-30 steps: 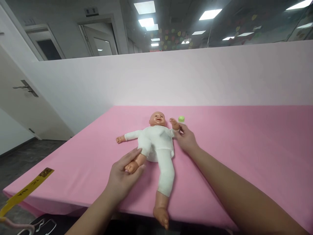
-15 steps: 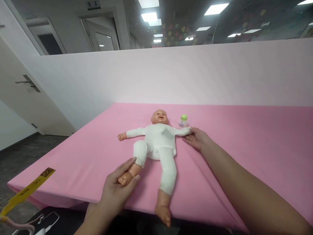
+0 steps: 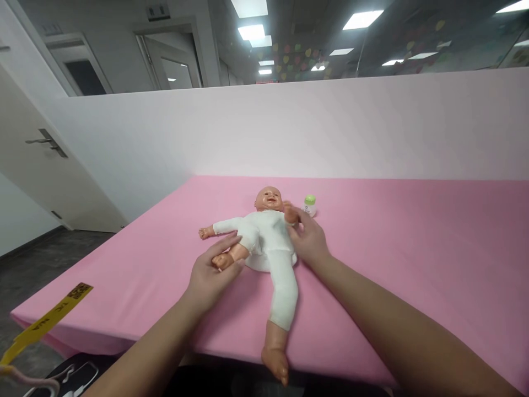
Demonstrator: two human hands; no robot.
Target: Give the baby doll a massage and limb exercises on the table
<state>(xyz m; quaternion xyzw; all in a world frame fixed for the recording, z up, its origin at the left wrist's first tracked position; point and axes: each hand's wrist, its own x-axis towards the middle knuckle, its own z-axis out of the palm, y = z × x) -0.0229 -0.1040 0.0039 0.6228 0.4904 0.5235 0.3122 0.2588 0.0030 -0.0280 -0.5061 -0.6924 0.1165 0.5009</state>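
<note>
A baby doll (image 3: 270, 234) with a white cloth body lies face up on the pink cloth, its head toward the wall. My left hand (image 3: 212, 270) is closed round the doll's lower leg on the left, which is bent up toward the belly. With my right hand (image 3: 308, 234) I grip the doll's arm on the right near its hand, folded in by the chest. The doll's other arm lies stretched out to the left, and its other leg reaches the table's front edge. Just behind my right hand stands a small jar (image 3: 309, 205) with a green lid.
A pink cloth (image 3: 392, 248) covers the table up to a white wall (image 3: 289, 132). At the lower left are a yellow tag (image 3: 49, 322) and a cord. A door (image 3: 45, 165) stands farther left.
My left hand has pushed the doll's leg up toward its belly. My right hand has moved left, bringing the doll's arm from stretched out to folded in at the chest.
</note>
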